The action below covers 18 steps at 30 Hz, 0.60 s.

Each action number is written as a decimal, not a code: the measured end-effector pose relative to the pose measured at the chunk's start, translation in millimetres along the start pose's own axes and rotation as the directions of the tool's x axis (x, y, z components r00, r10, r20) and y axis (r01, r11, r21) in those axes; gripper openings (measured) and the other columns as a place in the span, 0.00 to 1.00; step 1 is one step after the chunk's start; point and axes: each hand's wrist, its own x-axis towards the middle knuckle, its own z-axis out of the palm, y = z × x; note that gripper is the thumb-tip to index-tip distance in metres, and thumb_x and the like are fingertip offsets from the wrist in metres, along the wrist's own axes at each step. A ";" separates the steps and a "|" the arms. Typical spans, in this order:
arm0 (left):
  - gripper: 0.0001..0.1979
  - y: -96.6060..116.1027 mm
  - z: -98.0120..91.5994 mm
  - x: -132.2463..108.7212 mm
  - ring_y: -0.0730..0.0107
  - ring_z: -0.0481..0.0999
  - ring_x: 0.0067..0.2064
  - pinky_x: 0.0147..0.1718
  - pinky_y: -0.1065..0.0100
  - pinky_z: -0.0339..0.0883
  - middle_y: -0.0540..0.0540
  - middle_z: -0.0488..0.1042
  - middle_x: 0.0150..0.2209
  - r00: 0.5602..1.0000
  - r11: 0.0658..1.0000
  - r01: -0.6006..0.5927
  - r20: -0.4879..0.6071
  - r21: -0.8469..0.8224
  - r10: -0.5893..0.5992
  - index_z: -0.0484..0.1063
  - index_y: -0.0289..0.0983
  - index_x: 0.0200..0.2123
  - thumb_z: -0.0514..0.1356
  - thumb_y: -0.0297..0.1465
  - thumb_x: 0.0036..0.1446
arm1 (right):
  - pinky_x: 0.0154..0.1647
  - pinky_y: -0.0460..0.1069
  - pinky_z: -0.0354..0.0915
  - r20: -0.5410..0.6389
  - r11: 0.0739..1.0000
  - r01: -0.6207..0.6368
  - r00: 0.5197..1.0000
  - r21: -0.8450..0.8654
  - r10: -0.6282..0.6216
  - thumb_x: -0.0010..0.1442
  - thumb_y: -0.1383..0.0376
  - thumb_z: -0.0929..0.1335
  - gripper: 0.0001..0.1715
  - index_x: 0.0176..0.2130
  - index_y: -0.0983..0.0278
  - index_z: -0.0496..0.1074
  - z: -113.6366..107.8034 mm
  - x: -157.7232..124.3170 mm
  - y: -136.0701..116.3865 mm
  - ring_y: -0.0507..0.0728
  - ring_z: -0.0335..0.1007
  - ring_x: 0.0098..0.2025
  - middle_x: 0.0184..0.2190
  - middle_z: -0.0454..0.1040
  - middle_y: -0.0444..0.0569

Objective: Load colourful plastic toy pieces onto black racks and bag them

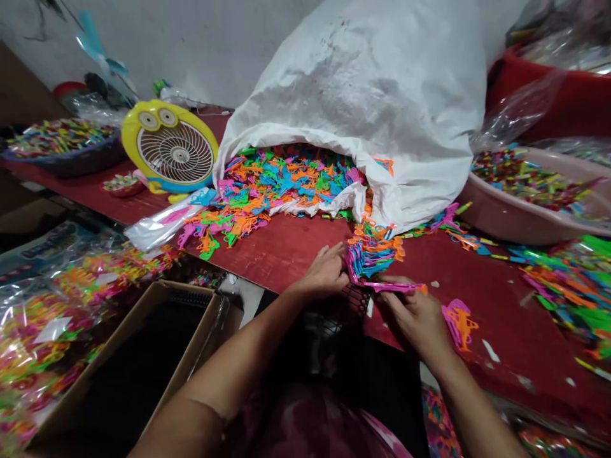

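Observation:
My right hand point(420, 318) pinches a flat pink plastic toy piece point(394, 287) with an orange tip, low over the table's front edge. A neat stack of pink, blue, green and orange plastic toy pieces point(377, 254) lies just behind it. My left hand point(325, 270) is at the left side of this stack, fingers stretched toward it and thumb apart, with nothing visible in its grasp. Whether the fingertips touch the stack I cannot tell. Right of my right hand, a few pink and orange pieces point(459, 324) lie on the red table point(506, 305).
A large white sack point(372, 95) spills loose toy pieces point(291, 175) onto the table. A yellow fan point(169, 146) stands left of it, a pink basin point(529, 203) right. An open cardboard box point(210, 318) and bagged pieces point(42, 343) are at lower left.

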 end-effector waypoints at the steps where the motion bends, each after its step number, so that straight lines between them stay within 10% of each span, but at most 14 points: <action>1: 0.27 0.1 -0.5 0.1 0.54 0.58 0.67 0.68 0.49 0.43 0.41 0.64 0.64 1.000 1.000 0.002 0.008 -0.001 -0.002 0.62 0.39 0.61 0.53 0.33 0.58 | 0.41 0.51 0.66 0.006 0.999 0.017 1.000 -0.044 -0.017 0.63 0.56 0.64 0.16 0.41 0.63 0.76 0.1 0.4 -1.4 0.58 0.75 0.39 0.38 0.80 0.51; 6: 0.33 -1.7 -3.0 1.2 0.55 0.55 0.68 0.68 0.48 0.41 0.41 0.58 0.68 0.999 0.999 -0.007 0.031 -0.037 0.008 0.55 0.39 0.66 0.53 0.33 0.57 | 0.30 0.50 0.60 -0.006 0.975 0.005 1.000 -0.221 -0.007 0.64 0.52 0.61 0.23 0.26 0.62 0.73 5.0 0.6 -6.6 0.57 0.69 0.26 0.23 0.74 0.51; 18: 0.37 -3.8 -3.3 1.6 0.52 0.55 0.69 0.68 0.44 0.43 0.42 0.57 0.68 0.999 0.995 -0.046 -0.002 -0.086 0.046 0.52 0.42 0.68 0.55 0.30 0.54 | 0.28 0.50 0.55 -0.080 0.872 0.039 0.993 -0.488 -0.090 0.69 0.56 0.56 0.24 0.30 0.62 0.69 23.4 -5.0 -18.2 0.57 0.66 0.26 0.24 0.71 0.52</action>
